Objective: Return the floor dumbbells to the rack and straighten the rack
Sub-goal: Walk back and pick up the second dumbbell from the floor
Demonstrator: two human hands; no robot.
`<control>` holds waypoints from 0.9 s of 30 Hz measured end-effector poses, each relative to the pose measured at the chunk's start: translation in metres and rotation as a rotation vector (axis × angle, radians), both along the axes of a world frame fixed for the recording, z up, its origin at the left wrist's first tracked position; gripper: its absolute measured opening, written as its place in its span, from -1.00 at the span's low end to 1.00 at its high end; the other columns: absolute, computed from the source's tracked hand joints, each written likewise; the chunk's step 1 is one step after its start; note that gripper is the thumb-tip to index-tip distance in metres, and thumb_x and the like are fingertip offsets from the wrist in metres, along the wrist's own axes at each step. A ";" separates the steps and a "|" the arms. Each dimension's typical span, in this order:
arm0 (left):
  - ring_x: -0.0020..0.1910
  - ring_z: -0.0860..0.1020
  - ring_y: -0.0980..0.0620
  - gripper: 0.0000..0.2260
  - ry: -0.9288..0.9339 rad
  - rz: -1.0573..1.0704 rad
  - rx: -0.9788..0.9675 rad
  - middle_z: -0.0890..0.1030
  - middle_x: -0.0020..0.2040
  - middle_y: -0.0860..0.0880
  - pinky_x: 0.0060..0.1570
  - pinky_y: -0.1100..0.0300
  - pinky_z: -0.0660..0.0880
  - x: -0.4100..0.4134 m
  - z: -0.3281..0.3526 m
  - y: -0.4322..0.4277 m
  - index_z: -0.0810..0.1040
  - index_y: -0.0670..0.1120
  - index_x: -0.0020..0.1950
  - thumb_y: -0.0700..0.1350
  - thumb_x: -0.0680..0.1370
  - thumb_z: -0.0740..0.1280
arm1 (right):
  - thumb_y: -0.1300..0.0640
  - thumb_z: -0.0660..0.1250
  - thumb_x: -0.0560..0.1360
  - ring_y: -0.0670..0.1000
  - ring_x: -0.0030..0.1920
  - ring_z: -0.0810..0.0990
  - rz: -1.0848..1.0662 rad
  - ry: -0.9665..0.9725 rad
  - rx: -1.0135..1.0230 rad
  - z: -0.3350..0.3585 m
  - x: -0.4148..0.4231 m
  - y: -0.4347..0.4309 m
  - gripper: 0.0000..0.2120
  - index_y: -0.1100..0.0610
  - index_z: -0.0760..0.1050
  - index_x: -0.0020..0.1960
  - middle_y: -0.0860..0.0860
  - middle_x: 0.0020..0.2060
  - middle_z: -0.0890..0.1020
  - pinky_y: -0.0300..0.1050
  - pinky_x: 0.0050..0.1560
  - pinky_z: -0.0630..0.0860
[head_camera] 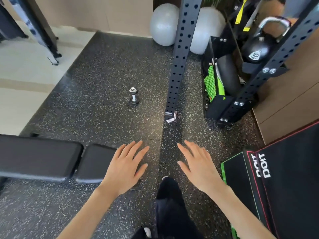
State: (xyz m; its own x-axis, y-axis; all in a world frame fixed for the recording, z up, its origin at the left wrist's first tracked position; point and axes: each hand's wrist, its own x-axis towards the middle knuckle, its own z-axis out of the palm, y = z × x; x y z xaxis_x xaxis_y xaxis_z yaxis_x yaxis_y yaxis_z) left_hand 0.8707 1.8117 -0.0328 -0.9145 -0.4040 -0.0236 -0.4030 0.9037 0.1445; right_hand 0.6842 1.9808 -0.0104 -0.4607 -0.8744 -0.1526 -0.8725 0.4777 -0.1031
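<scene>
Both hands were out in front of me, palms down, fingers spread and loose, nothing in either one. My left hand point(124, 167) hung over the near end of the padded bench point(39, 156), and my right hand point(198, 167) was just left of the black box point(284, 178) with DOIT printed on it.

The dumbbell point(133, 96) was a small one, standing on end on the speckled rubber floor point(103, 66). It was well ahead of my hands and a bit left of the rack post point(180, 54), not touching it.

Over on the right side of the rack, a black kettlebell point(255, 47) sat on a shelf, with a black roller point(227, 75) standing below it beside some bright green gear point(209, 83). Two grey exercise balls point(164, 25) sat behind the post by the wall. My dark trouser leg point(170, 204) showed between my arms.
</scene>
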 end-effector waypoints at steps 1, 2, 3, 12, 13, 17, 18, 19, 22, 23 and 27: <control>0.35 0.41 -0.12 -0.46 -0.002 0.017 -0.002 0.44 0.38 -0.09 0.32 -0.02 0.19 -0.014 0.002 -0.010 0.38 -0.03 0.41 0.18 0.63 -0.16 | -0.13 0.01 0.53 0.13 0.38 0.35 0.012 -0.003 -0.002 0.000 -0.018 -0.012 -0.47 0.04 0.22 0.45 0.09 0.39 0.37 0.16 0.32 0.34; 0.34 0.41 -0.12 -0.47 -0.001 0.036 -0.007 0.44 0.38 -0.09 0.32 -0.02 0.19 -0.030 0.005 -0.020 0.38 -0.03 0.41 0.18 0.63 -0.15 | -0.13 0.00 0.54 0.12 0.40 0.33 0.021 -0.005 -0.007 0.002 -0.037 -0.024 -0.46 0.04 0.20 0.46 0.09 0.40 0.35 0.16 0.34 0.31; 0.34 0.41 -0.13 -0.48 0.008 0.053 -0.013 0.44 0.37 -0.09 0.32 -0.03 0.20 -0.046 0.008 -0.029 0.38 -0.03 0.40 0.17 0.63 -0.13 | -0.14 -0.01 0.54 0.12 0.41 0.31 0.029 -0.006 -0.016 0.005 -0.056 -0.038 -0.46 0.04 0.18 0.47 0.09 0.41 0.33 0.15 0.36 0.28; 0.36 0.39 -0.14 -0.54 0.043 0.099 -0.009 0.43 0.38 -0.10 0.32 -0.10 0.33 -0.164 0.026 -0.093 0.39 -0.05 0.40 0.12 0.58 0.04 | -0.09 0.03 0.60 0.07 0.46 0.17 0.137 -0.070 -0.062 0.033 -0.166 -0.133 -0.48 0.02 0.02 0.51 0.06 0.47 0.19 0.06 0.43 0.15; 0.37 0.38 -0.14 -0.54 0.042 0.101 -0.007 0.42 0.39 -0.09 0.32 -0.10 0.32 -0.171 0.026 -0.100 0.39 -0.05 0.40 0.12 0.58 0.04 | -0.09 0.03 0.60 0.07 0.45 0.18 0.133 -0.076 -0.068 0.034 -0.172 -0.141 -0.48 0.02 0.03 0.51 0.06 0.47 0.18 0.05 0.43 0.15; 0.37 0.39 -0.14 -0.54 0.024 0.096 -0.008 0.43 0.38 -0.09 0.32 -0.11 0.33 -0.197 0.025 -0.128 0.39 -0.04 0.40 0.12 0.57 0.06 | -0.09 0.03 0.60 0.07 0.46 0.17 0.126 -0.101 -0.057 0.028 -0.192 -0.165 -0.48 0.02 0.04 0.51 0.06 0.48 0.17 0.06 0.43 0.14; 0.37 0.39 -0.14 -0.54 0.017 0.094 -0.003 0.43 0.38 -0.09 0.32 -0.12 0.33 -0.201 0.023 -0.136 0.39 -0.04 0.40 0.13 0.57 0.05 | -0.08 0.03 0.60 0.07 0.45 0.17 0.122 -0.102 -0.054 0.025 -0.197 -0.170 -0.48 0.03 0.04 0.51 0.06 0.47 0.18 0.05 0.42 0.15; 0.37 0.39 -0.14 -0.53 0.010 0.090 0.001 0.43 0.38 -0.09 0.32 -0.12 0.33 -0.205 0.021 -0.143 0.39 -0.04 0.40 0.13 0.58 0.04 | -0.08 0.04 0.60 0.07 0.45 0.19 0.116 -0.102 -0.052 0.021 -0.201 -0.175 -0.48 0.03 0.06 0.51 0.07 0.46 0.21 0.05 0.42 0.17; 0.36 0.39 -0.13 -0.52 -0.004 0.079 0.014 0.43 0.38 -0.09 0.33 -0.09 0.32 -0.213 0.013 -0.169 0.36 -0.02 0.40 0.16 0.60 -0.05 | -0.08 0.06 0.59 0.09 0.44 0.23 0.113 -0.099 -0.021 0.010 -0.212 -0.197 -0.47 0.06 0.09 0.50 0.10 0.44 0.26 0.06 0.40 0.21; 0.36 0.39 -0.13 -0.51 -0.007 0.079 0.024 0.43 0.38 -0.08 0.34 -0.08 0.29 -0.215 0.010 -0.179 0.35 -0.02 0.41 0.17 0.61 -0.08 | -0.08 0.07 0.59 0.10 0.44 0.24 0.113 -0.101 -0.008 0.007 -0.216 -0.206 -0.47 0.06 0.09 0.50 0.10 0.44 0.27 0.06 0.40 0.22; 0.35 0.41 -0.12 -0.49 -0.005 0.110 0.047 0.45 0.37 -0.07 0.33 -0.07 0.31 -0.219 0.002 -0.231 0.36 -0.01 0.40 0.18 0.62 -0.14 | -0.07 0.10 0.58 0.11 0.39 0.32 0.105 -0.106 -0.006 0.005 -0.233 -0.261 -0.49 0.06 0.15 0.48 0.10 0.43 0.30 0.07 0.37 0.27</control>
